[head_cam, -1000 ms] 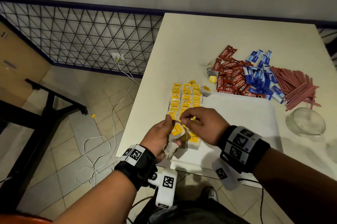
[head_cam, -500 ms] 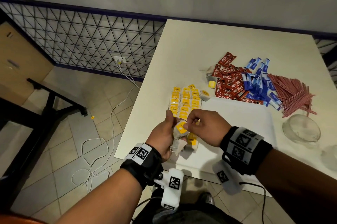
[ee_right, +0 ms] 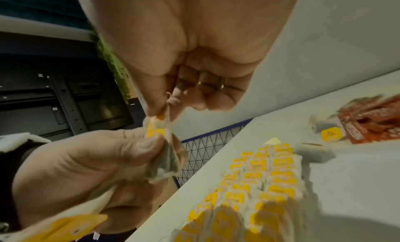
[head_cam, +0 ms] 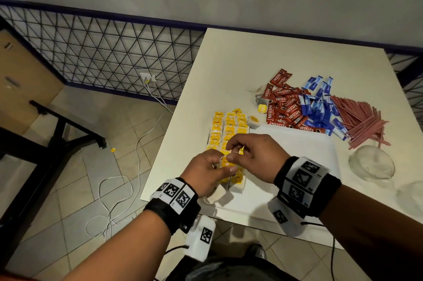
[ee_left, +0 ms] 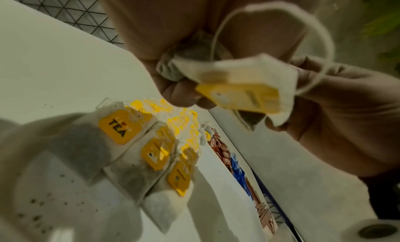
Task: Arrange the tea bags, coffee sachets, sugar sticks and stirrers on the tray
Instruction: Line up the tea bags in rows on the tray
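My left hand [head_cam: 225,164] grips a small bunch of tea bags [ee_left: 244,91] above the near left part of the white tray [head_cam: 297,143]. One of its bags [head_cam: 217,193] hangs below the palm. My right hand [head_cam: 231,150] pinches the top of a tea bag [ee_right: 168,160] that the left thumb holds. Rows of yellow-tagged tea bags [head_cam: 229,129] lie along the tray's left side. Behind the tray lie red coffee sachets [head_cam: 286,106], blue sugar sticks [head_cam: 320,104] and reddish stirrers [head_cam: 361,120].
A loose tea bag [head_cam: 254,120] and another [head_cam: 262,106] lie near the sachets. A clear glass bowl [head_cam: 372,161] stands right of the tray. The table edge [head_cam: 160,161] drops to a tiled floor with a white cable [head_cam: 137,150].
Both hands have moved a little forward over the tea bag rows. The right hand's pinch has shifted onto the bag held by the left thumb.
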Available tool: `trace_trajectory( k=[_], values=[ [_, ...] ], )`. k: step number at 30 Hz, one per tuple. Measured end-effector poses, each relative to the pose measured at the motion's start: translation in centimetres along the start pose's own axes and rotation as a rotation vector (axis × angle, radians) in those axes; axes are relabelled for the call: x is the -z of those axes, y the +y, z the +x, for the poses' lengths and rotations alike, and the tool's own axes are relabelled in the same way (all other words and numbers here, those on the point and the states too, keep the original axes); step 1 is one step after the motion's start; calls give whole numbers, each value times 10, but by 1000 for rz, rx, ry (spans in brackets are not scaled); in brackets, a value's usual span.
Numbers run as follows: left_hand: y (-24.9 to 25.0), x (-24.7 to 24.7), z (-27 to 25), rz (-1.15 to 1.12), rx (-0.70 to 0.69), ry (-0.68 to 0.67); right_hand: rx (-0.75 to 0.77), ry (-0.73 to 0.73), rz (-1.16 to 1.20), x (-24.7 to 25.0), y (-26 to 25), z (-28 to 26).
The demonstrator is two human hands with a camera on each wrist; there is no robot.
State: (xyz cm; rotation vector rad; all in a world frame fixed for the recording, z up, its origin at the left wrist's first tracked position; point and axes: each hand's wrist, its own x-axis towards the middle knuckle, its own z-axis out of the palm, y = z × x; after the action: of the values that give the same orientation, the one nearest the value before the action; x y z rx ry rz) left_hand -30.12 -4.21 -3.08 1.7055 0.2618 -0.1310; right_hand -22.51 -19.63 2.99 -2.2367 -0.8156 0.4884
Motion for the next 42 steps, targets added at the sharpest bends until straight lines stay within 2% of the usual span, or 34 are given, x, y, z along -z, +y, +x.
trace_trajectory(
  k=[3, 5, 8, 13, 15, 18, 23, 31, 36, 42],
  values=[
    [5, 1, -4, -54, 48, -41, -67, 7, 72, -5, 8, -4],
    [2, 0, -4, 14, 77, -61, -86, 4, 69, -9, 13, -6],
    [0, -3, -3, 86, 107, -47, -97, -20, 46, -13, 17, -7],
    [-2, -4, -5, 15, 220, -10, -146, -112, -83, -14, 25, -9],
    [-4, -1, -4, 108, 237, -27, -191, -176, -92, -16, 28, -11],
    [-11, 0, -3, 412, 193, -64, -248, -240, -100, -29, 37, -16],
    [-23, 6, -7, 533, 196, -53, -329, -269, -67, -53, 51, -26],
    [-25, 15, -12, 539, 189, 7, -365, -173, -63, -69, 65, -23],
    [-27, 17, -12, 512, 183, 2, -407, -149, -162, -73, 73, -19],
    [-26, 16, -13, 361, 194, 58, -425, -173, -236, -76, 73, -17]
  ],
)
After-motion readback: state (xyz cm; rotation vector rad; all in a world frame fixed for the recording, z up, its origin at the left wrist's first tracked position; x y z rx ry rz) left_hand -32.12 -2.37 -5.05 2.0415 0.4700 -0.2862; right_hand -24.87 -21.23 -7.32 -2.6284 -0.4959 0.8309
